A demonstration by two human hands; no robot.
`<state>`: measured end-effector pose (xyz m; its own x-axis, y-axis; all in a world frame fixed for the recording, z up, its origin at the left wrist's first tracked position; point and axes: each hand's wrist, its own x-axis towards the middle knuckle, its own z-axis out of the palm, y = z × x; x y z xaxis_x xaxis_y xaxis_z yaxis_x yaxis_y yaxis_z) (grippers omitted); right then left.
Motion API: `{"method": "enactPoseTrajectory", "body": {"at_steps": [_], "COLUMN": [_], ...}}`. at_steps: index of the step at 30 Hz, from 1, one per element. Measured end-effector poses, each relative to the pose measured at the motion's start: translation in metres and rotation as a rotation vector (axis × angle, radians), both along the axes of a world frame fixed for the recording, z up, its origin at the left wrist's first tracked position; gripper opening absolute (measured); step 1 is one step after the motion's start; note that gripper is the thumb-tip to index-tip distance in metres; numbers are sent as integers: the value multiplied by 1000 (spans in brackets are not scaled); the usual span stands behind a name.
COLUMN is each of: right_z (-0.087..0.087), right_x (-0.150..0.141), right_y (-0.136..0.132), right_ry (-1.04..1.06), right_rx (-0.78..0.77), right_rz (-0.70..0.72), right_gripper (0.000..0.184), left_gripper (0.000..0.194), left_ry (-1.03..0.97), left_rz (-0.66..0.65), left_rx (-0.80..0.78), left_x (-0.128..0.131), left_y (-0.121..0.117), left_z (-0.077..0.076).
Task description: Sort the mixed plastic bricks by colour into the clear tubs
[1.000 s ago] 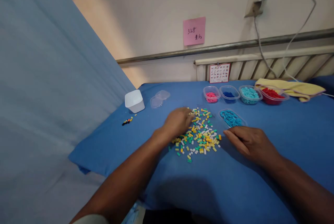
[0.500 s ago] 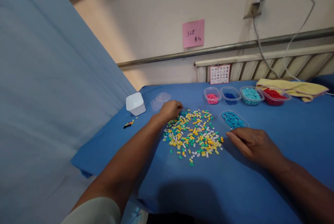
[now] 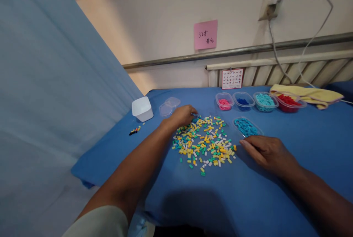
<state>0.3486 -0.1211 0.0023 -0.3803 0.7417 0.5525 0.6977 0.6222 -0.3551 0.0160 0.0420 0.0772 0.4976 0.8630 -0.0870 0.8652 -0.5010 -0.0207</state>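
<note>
Small toy bricks in yellow, green, white and blue lie in a loose pile (image 3: 205, 141) on the blue cloth. At the pile's far left edge is my left hand (image 3: 182, 115), its fingers bent down beside a few blue bricks; what they pinch, if anything, is hidden. My right hand (image 3: 266, 150) rests right of the pile with thumb and forefinger closed together. Its fingertips are at the near edge of a clear plastic container (image 3: 260, 131) of teal-blue bricks (image 3: 245, 126). Whether they grip that rim or a small brick, I cannot tell.
Clear tubs of pink (image 3: 224, 103), dark blue (image 3: 243, 102), light turquoise (image 3: 265, 100) and red bricks (image 3: 289, 100) line the back. A yellow cloth (image 3: 311, 95) lies behind. Leftward are clear lids (image 3: 166, 109), a white tub (image 3: 142, 109) and a few dark and orange bricks (image 3: 134, 131).
My left hand has shifted slightly to the right and away from me along the pile's far edge. My right hand and the container beside it look unchanged.
</note>
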Motion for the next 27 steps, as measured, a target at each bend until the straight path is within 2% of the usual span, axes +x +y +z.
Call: {"method": "enactPoseTrajectory", "body": {"at_steps": [2,6,14,21,24,27], "right_z": [0,-1,-3,-4,-3,-2], "right_x": [0,-1,-1,-3,-4,-5], "right_y": [1,2,3,4,4,4], "right_ry": [-4,0,-9,-4,-9,-8], "right_rx": [18,39,22,38,29,15], "right_rz": [6,18,7,17,21,25], "right_gripper": [43,42,41,41,42,43], "left_gripper": [44,34,27,26,29,30], "left_ry": [6,48,86,13,-45,-51], "left_rz": [29,-14,-9,-20,-76,-178], "left_rx": [-6,-59,-67,-48,-48,-97], "left_x": [-2,2,12,9,12,18], "left_y": [0,-6,-9,4,15,21], "left_z": [-1,-4,0,10,11,6]}}
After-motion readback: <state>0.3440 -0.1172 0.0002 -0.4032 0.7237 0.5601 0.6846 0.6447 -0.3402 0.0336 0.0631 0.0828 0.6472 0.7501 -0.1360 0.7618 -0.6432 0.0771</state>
